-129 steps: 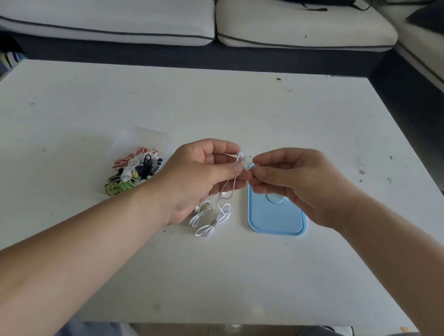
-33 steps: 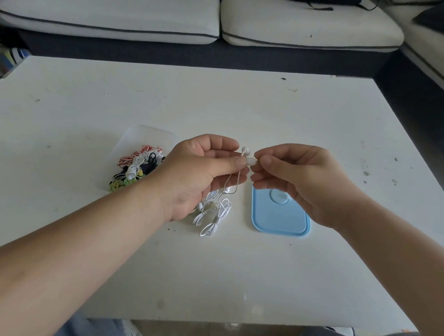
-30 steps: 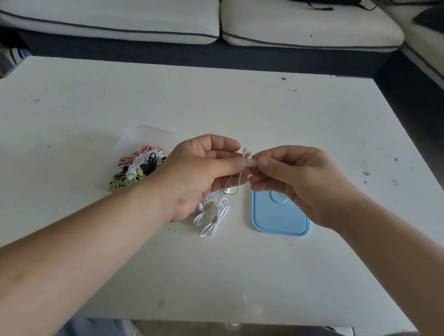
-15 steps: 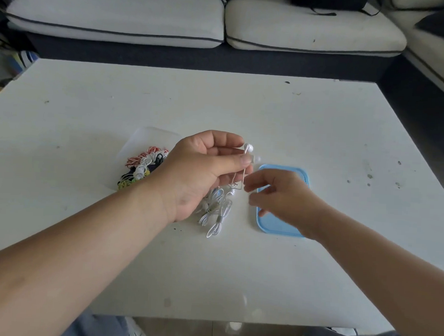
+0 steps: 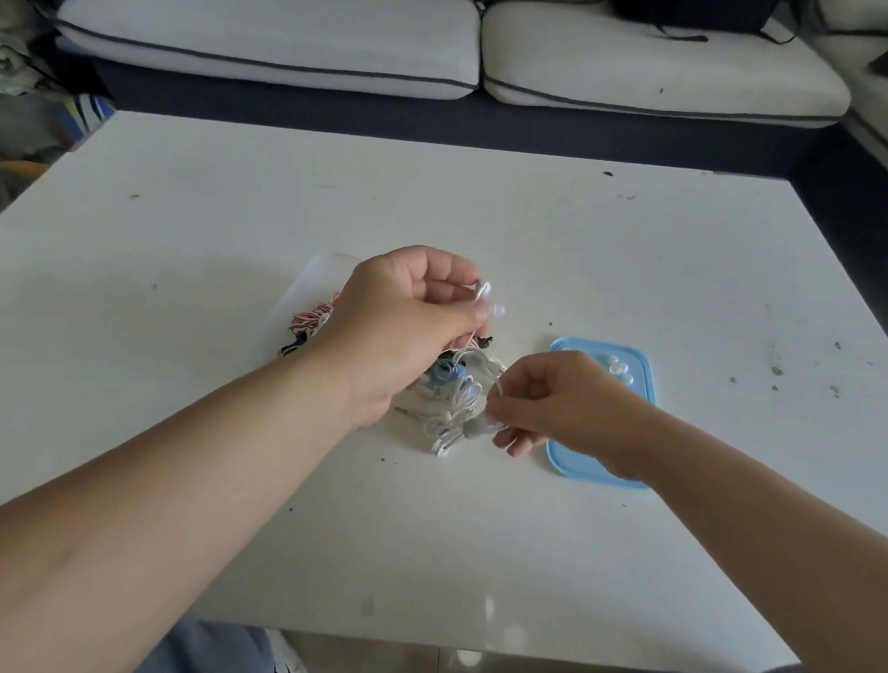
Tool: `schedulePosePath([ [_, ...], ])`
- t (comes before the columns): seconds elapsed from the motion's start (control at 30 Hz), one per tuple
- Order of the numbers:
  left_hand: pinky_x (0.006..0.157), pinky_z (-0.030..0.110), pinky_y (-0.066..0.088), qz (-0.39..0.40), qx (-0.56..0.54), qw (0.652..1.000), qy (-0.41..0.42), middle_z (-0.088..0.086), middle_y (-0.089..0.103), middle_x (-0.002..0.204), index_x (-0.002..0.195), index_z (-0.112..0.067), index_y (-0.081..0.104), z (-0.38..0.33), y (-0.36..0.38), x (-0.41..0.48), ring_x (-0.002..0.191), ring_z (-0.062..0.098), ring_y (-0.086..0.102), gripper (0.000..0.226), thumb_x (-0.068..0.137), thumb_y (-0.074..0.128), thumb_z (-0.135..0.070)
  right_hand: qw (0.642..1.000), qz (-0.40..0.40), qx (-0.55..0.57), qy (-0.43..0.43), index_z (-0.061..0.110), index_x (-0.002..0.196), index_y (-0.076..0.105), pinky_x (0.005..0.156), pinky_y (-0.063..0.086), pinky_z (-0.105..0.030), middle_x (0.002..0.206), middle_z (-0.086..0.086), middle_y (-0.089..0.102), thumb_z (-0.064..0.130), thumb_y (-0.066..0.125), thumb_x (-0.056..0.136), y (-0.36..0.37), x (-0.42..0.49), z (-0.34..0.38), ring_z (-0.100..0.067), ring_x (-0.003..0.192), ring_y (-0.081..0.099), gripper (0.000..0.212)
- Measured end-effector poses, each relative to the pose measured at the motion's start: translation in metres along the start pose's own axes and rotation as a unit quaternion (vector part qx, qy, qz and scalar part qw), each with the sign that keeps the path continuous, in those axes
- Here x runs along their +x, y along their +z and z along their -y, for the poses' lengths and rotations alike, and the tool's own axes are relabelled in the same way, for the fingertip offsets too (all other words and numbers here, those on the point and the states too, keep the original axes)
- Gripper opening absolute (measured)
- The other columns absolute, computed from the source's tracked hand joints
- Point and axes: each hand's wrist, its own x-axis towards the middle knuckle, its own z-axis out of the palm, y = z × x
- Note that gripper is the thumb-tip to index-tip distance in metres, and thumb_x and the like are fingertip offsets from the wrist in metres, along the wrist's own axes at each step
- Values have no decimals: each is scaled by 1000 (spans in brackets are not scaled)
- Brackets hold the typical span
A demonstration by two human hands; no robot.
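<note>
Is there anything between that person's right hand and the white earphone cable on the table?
Nothing visible. The right hand pinches the white earphone cable at its bundle on the table, while the left hand holds its earbud end above. The blue lid lies off to the right, not between them.

I get one view, from the head camera: wide-angle, facing forward and down across the table (image 5: 540,228), close over the left hand (image 5: 406,324) and right hand (image 5: 562,399), sofa (image 5: 272,34) along the top.
</note>
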Motion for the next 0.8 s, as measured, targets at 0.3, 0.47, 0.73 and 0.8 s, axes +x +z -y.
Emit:
schedulePosePath([
  [0.3,69,10,51,17,195,978,68,-9,71,87,114,-25,75,26,-5,-10,68,-7,61,20,96,73,-18,966,-8,259,-7,-13,110,65,68,60,-30,93,-23,72,15,71,94,5,-2,31,-27,77,71,32],
  [0.47,83,41,61,32,214,972,87,-2,74,95,117,-28,74,23,-19,-14,85,19,73,25,93,72,-31,945,-20,326,-14,-10,106,67,67,61,-29,91,-24,73,14,68,96,24,4,48,-28,72,74,26],
  [0.73,75,39,64,-93,236,965,73,-11,75,86,102,-22,79,20,-75,13,75,20,74,12,90,77,-18,969,-105,222,-25,7,106,70,75,65,-46,102,-13,66,34,66,99,59,21,70,-23,70,71,28],
  [0.8,83,39,62,-126,260,955,67,-13,74,89,98,-22,79,28,-83,27,74,16,70,10,88,79,-22,973,-114,202,-16,5,104,71,76,62,-49,100,-12,68,31,66,100,63,24,68,-21,68,68,26],
])
